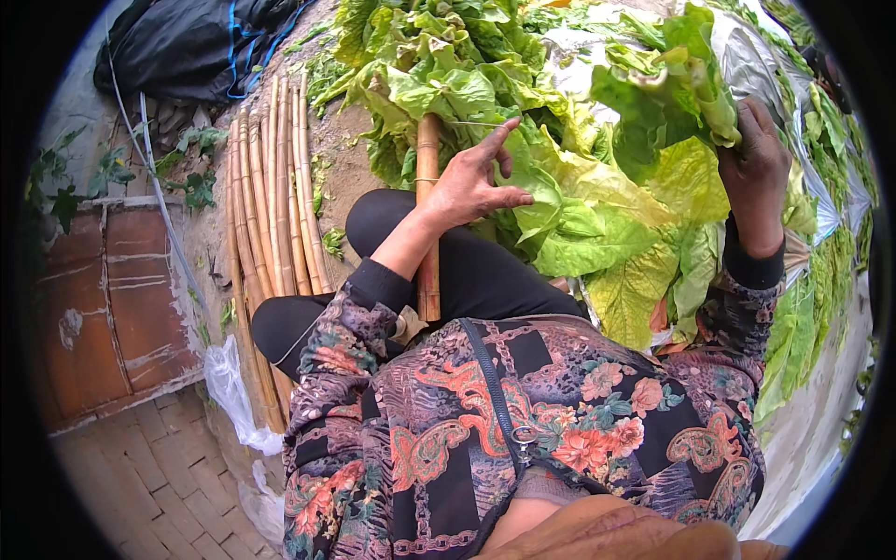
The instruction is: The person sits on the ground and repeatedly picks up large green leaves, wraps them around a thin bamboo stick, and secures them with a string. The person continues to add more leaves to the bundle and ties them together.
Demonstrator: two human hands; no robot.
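Note:
My left hand [467, 187] is beside an upright-looking bamboo pole [427, 271], its index finger and thumb stretched apart. A thin string [478, 123] runs from near the pole's upper end to that index fingertip; I cannot make out whether it is gripped. Another turn of string circles the pole by my wrist. The pole's lower end lies against my crossed legs. On the right, my right hand [754, 173] is closed on the stalk ends of large green leaves [653, 103], raised above the pile. Broad green and yellowing leaves [597, 233] lie between my hands.
Several bamboo poles [271, 187] lie side by side to the left. Beyond them are a black sheet [187, 51] with blue trim, a rusty brown panel [121, 308] and a clear plastic bag [238, 397]. More leaves [457, 47] are heaped at the far side. Pale sheeting [747, 47] lies at right.

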